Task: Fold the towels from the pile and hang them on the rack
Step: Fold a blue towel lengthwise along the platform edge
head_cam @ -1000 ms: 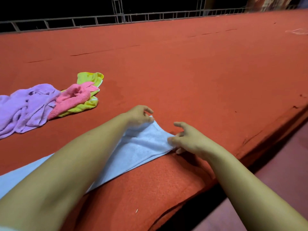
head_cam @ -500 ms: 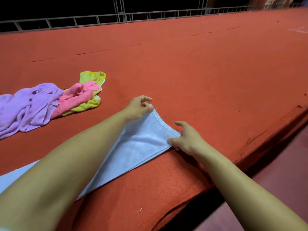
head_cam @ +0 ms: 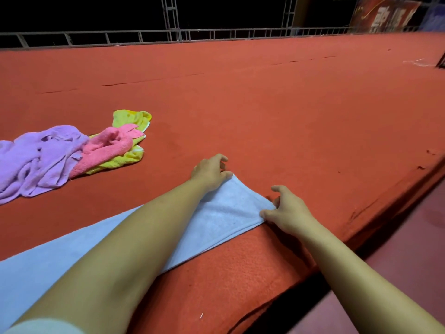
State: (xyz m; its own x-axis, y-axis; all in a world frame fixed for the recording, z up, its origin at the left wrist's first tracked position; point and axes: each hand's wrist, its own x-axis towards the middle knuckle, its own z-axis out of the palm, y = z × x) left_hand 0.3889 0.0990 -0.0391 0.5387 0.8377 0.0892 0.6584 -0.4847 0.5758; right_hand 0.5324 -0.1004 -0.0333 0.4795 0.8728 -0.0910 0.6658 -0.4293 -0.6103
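A light blue towel lies flat along the near part of the red carpeted platform. My left hand pinches its far right corner. My right hand pinches the near right corner, close to the platform's edge. The towel's short edge is stretched between the two hands. My left forearm covers part of the towel. At the left lies a pile of crumpled towels: purple, pink and yellow-green. No rack is in view.
The platform's front edge runs diagonally at the right and drops to a dark red floor. A metal railing runs along the platform's far side, with darkness behind it.
My left hand has shifted slightly with the far corner while the right keeps the near corner, so the towel's short edge lies more spread out. The pile has not moved.
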